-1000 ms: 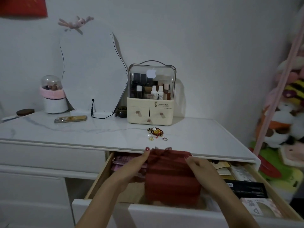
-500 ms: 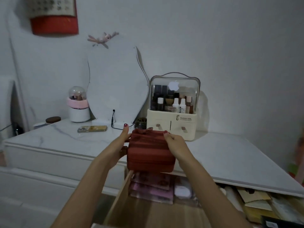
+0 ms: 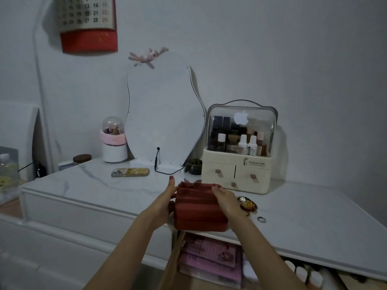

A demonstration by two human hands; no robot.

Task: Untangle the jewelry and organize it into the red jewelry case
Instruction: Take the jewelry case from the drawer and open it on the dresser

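Both hands clasp a red case (image 3: 200, 208) from either side, left hand (image 3: 165, 200) and right hand (image 3: 227, 200) with fingers curled around it, at the front edge of a white dresser (image 3: 94, 185). Tangled jewelry (image 3: 247, 204) and a ring (image 3: 261, 219) lie just right of it. Below, a drawer (image 3: 173, 260) stands open.

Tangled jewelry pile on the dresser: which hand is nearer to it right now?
Right. The right hand grips the red jewelry case beside the tangled jewelry pile; the left hand holds the case's far side.

Dim room: white marble-topped dresser (image 3: 88, 185) against pale wall (image 3: 272, 49).
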